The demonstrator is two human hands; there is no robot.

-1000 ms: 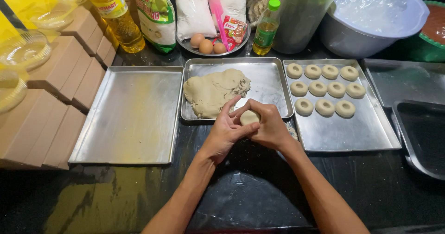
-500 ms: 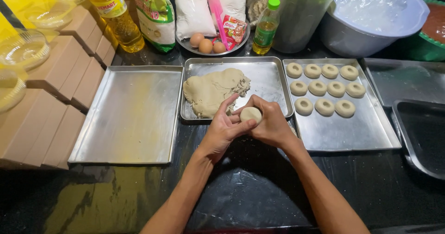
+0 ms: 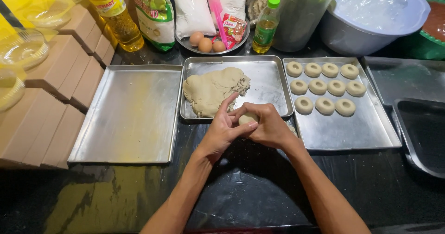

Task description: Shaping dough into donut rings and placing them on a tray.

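Observation:
My left hand (image 3: pixel 221 131) and my right hand (image 3: pixel 267 126) are cupped together around a small pale dough ball (image 3: pixel 248 118), just in front of the middle metal tray (image 3: pixel 266 83). That tray holds a large lump of beige dough (image 3: pixel 213 90) on its left side. The right tray (image 3: pixel 352 132) carries several round dough pieces with dimpled centres (image 3: pixel 324 88) in rows at its far end. My left fingers press the ball from the side while my right hand wraps it from the right.
An empty metal tray (image 3: pixel 127 115) lies to the left, with cardboard boxes (image 3: pixel 51 104) beyond it. At the back stand oil bottles (image 3: pixel 113 16), flour bags, a plate with eggs (image 3: pixel 206 43), a plastic jug and a large bowl (image 3: pixel 371 25). Dark trays (image 3: pixel 419 132) sit far right.
Both hands stay in place over the counter, turning and pressing the dough ball; my left fingers have shifted around it.

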